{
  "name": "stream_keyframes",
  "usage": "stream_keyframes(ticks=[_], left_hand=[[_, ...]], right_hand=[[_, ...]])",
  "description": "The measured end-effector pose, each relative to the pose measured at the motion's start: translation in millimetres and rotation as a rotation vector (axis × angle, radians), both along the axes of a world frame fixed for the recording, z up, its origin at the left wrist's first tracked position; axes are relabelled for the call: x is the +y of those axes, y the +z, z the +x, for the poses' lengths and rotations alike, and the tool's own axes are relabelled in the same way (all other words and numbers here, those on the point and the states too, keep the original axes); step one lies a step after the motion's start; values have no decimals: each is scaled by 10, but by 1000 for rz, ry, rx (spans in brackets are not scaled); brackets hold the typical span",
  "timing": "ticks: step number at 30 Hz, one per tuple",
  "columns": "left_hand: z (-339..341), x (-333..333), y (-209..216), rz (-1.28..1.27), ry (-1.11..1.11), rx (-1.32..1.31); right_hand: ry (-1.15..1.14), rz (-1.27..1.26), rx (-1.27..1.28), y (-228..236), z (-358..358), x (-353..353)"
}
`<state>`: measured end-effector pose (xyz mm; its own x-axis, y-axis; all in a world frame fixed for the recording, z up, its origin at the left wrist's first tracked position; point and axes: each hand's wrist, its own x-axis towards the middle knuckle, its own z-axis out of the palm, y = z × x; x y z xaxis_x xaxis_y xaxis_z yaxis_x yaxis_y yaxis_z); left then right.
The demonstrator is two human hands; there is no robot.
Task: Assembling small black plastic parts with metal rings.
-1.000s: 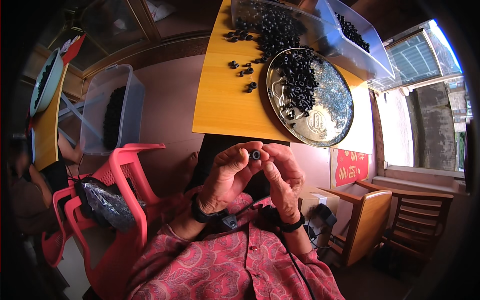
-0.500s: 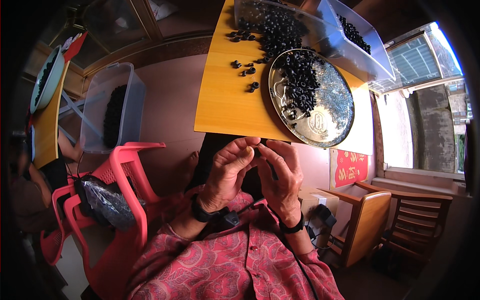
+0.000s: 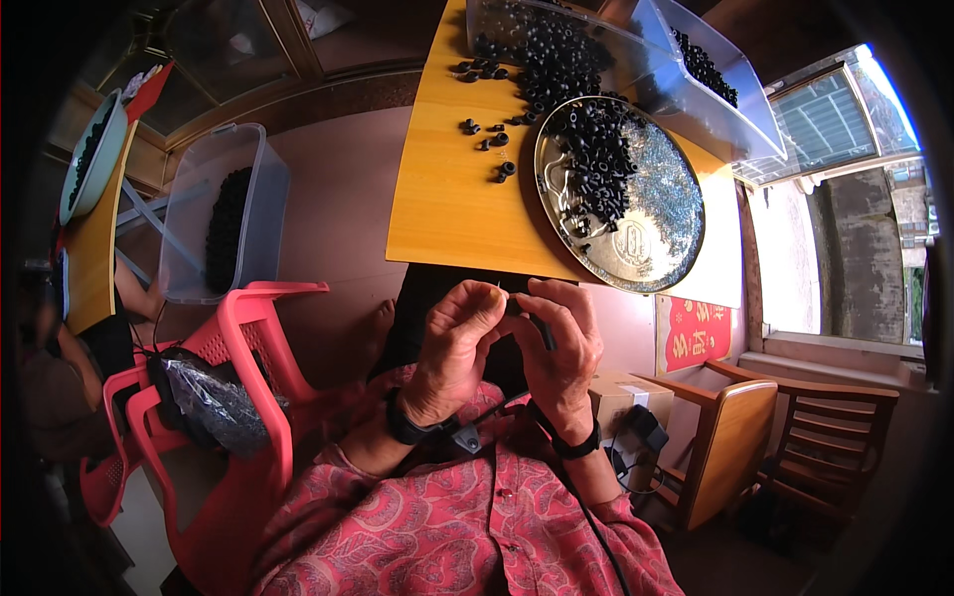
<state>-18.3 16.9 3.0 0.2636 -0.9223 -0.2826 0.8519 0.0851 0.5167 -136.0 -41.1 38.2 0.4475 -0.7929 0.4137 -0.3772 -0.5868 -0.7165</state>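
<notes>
My left hand (image 3: pixel 452 348) and my right hand (image 3: pixel 561 348) meet fingertip to fingertip, just off the table's near edge. A small black piece (image 3: pixel 513 306) shows between them, pinched by my right fingers. My left thumb and forefinger are pressed together; whatever is in that pinch is too small to make out. Beyond my hands, a round metal tray (image 3: pixel 596 256) lies on the yellow table (image 3: pixel 437 209). It carries a heap of small black ring-like parts (image 3: pixel 596 164) on its left and many tiny shiny bits (image 3: pixel 666 204) on its right.
Loose black parts (image 3: pixel 502 141) lie left of the tray. Behind it, a clear bin (image 3: pixel 487 35) and another clear bin (image 3: pixel 760 129) hold more. At left stand a clear tub (image 3: pixel 270 214) and a red plastic chair (image 3: pixel 238 328). Right of me are a cardboard box (image 3: pixel 621 392) and wooden chair (image 3: pixel 735 447).
My fingertips have parted slightly, and the small black piece shows more plainly between them. My left hand has tilted a little. The tray and bins are unmoved.
</notes>
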Motion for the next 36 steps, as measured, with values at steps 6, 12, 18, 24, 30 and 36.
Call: stream_keyframes(ticks=[6,12,18,24,30,36], left_hand=[[29,-11,21,-10,-45,19],[98,-39,44,-76,-152,-5],[148,-22,-38,-93,-179,-45],[168,-40,16,-136,-183,36],[179,-25,58,-168,-195,29],[167,1,73,-186,-179,-4]], right_hand=[[-2,-6,-25,7,-6,-18],[48,17,-73,-14,-68,-73],[63,39,-72,-43,-86,-52],[82,214,-183,-26,-61,-14],[89,608,-367,6,-7,72],[16,613,-177,118,163,128]])
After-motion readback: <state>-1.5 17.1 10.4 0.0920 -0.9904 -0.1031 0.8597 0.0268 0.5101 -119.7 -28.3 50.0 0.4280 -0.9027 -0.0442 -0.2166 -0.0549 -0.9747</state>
